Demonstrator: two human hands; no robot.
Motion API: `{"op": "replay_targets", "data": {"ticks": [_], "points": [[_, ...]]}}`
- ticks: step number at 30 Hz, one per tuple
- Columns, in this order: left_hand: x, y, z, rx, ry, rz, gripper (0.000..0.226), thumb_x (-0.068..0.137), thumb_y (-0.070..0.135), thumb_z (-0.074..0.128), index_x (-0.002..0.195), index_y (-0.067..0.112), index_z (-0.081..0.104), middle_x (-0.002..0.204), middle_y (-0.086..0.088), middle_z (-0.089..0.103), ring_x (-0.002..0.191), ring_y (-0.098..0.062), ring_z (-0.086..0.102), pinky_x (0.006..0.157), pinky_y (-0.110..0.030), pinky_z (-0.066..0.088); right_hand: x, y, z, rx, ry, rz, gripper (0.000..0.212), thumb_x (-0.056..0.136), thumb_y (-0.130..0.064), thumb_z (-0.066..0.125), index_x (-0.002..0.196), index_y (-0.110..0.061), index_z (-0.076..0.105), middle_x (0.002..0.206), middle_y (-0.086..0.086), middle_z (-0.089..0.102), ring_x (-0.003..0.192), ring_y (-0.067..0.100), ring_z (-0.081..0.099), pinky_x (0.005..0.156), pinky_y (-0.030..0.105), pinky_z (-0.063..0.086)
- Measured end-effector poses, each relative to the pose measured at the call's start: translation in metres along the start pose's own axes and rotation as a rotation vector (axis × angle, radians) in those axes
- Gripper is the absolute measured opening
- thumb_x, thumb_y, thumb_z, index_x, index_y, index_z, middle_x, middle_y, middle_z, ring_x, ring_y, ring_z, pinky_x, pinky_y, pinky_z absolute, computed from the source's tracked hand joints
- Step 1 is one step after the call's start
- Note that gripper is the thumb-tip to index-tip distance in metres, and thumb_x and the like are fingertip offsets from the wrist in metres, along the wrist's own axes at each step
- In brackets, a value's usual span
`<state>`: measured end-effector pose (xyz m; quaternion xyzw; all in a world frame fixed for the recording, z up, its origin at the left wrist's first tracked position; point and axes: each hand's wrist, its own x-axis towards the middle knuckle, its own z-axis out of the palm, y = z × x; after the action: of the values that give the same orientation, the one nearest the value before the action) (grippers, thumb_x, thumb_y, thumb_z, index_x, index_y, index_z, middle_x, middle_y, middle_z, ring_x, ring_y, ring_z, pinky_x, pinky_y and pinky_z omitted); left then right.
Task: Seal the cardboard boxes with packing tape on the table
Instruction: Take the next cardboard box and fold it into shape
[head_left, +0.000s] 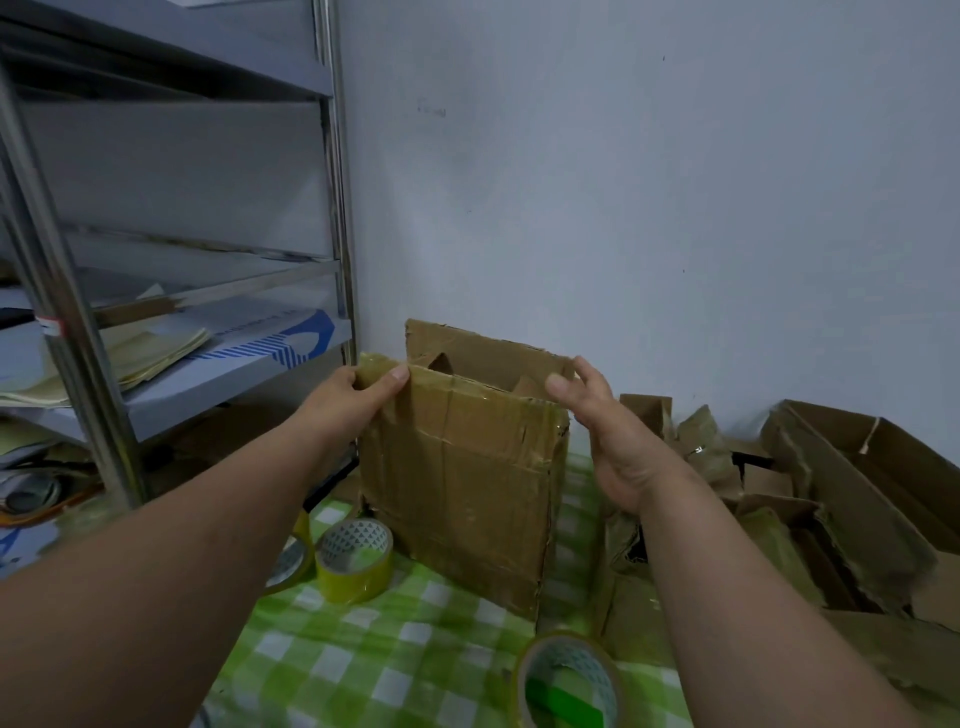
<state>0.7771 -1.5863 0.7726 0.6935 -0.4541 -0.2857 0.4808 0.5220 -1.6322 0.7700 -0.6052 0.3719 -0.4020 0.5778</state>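
Observation:
A worn brown cardboard box (457, 478) stands upright on the green checked tablecloth (374, 654), its top flaps open and old tape on its front. My left hand (358, 397) grips the box's upper left corner, thumb over the front flap. My right hand (608, 431) is at the upper right corner, fingers spread and touching the far flap's edge. Two rolls of yellowish packing tape (355, 558) sit left of the box, and a third tape roll (569, 680) lies on its edge near the front.
A metal shelf rack (78, 374) with papers and a white-blue box stands at the left, close to the box. Flattened and torn cardboard boxes (831, 499) are heaped at the right. A pale wall (649, 208) rises behind.

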Motion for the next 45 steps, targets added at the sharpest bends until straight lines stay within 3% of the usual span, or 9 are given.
{"op": "replay_targets", "data": {"ticks": [7,12,16,20,27,32,34,37,45], "points": [[0.006,-0.003,0.003,-0.146,0.06,0.02,0.067,0.086,0.039,0.071,0.14,0.02,0.035,0.132,-0.004,0.048,0.11,-0.022,0.049,0.091,-0.04,0.042,0.013,0.018,0.009,-0.11,0.199,-0.081,0.094,0.054,-0.053,0.082,0.129,-0.038,0.029,0.14,-0.004,0.034,0.126,0.023,0.045,0.106,0.045,0.043],[0.013,-0.005,0.004,-0.081,0.063,0.022,0.056,0.088,0.042,0.067,0.131,0.02,0.038,0.121,-0.002,0.047,0.105,-0.02,0.049,0.084,-0.037,0.041,0.019,0.018,0.011,-0.283,0.229,-0.092,0.053,0.084,-0.046,0.07,0.126,-0.019,0.052,0.15,-0.008,0.028,0.133,0.018,0.039,0.109,0.041,0.037],[0.021,-0.007,0.004,0.014,0.084,0.021,0.046,0.09,0.039,0.066,0.126,0.02,0.044,0.116,-0.003,0.051,0.098,-0.018,0.051,0.069,-0.031,0.04,0.022,0.018,0.01,-0.221,0.257,-0.065,0.083,0.085,-0.035,0.072,0.152,-0.023,0.026,0.116,-0.014,0.058,0.113,0.016,0.059,0.101,0.037,0.045],[0.033,-0.014,0.006,0.055,0.106,0.052,0.049,0.084,0.028,0.074,0.127,0.024,0.051,0.13,-0.005,0.049,0.108,-0.02,0.051,0.084,-0.036,0.048,0.029,0.027,0.009,-0.361,0.357,-0.087,0.058,0.081,-0.031,0.077,0.13,-0.019,0.049,0.144,0.0,0.04,0.131,0.021,0.044,0.108,0.037,0.039],[0.047,-0.02,0.002,0.011,0.021,0.073,0.07,0.087,0.017,0.069,0.147,0.03,0.037,0.139,-0.003,0.044,0.118,-0.021,0.05,0.089,-0.035,0.047,0.039,0.027,0.016,-0.182,0.414,-0.072,0.097,0.079,-0.019,0.081,0.147,-0.035,0.014,0.136,0.001,0.037,0.124,0.022,0.045,0.105,0.04,0.041],[0.068,-0.009,0.0,0.118,-0.066,0.116,0.087,0.086,0.006,0.064,0.151,0.044,0.022,0.146,-0.009,0.036,0.122,-0.026,0.048,0.074,-0.025,0.046,0.05,0.022,0.013,-0.283,0.368,-0.062,0.038,0.084,-0.02,0.074,0.118,-0.028,0.061,0.122,0.004,0.057,0.111,0.02,0.057,0.089,0.036,0.05],[0.073,-0.005,-0.001,0.218,-0.129,0.107,0.09,0.084,0.005,0.06,0.149,0.053,0.021,0.158,-0.005,0.021,0.132,-0.03,0.039,0.086,-0.032,0.048,0.052,0.022,0.014,-0.282,0.382,-0.072,0.011,0.086,-0.023,0.071,0.096,-0.02,0.069,0.101,0.004,0.066,0.098,0.018,0.062,0.08,0.034,0.049],[0.081,0.0,-0.003,0.327,-0.27,0.059,0.084,0.084,0.006,0.056,0.147,0.054,0.028,0.16,0.001,0.013,0.14,-0.033,0.027,0.108,-0.045,0.038,0.053,0.019,0.014,-0.345,0.353,-0.047,0.02,0.089,-0.035,0.066,0.083,-0.017,0.071,0.084,-0.008,0.065,0.09,0.015,0.062,0.079,0.035,0.046],[0.09,-0.007,0.005,0.363,-0.288,0.103,0.042,0.095,0.048,0.056,0.136,0.038,0.054,0.145,0.006,0.029,0.136,-0.023,0.03,0.114,-0.044,0.027,0.059,0.004,0.006,-0.714,0.271,0.115,0.017,0.091,-0.036,0.065,0.104,-0.026,0.071,0.124,-0.012,0.053,0.109,0.003,0.048,0.08,0.017,0.034]]}}
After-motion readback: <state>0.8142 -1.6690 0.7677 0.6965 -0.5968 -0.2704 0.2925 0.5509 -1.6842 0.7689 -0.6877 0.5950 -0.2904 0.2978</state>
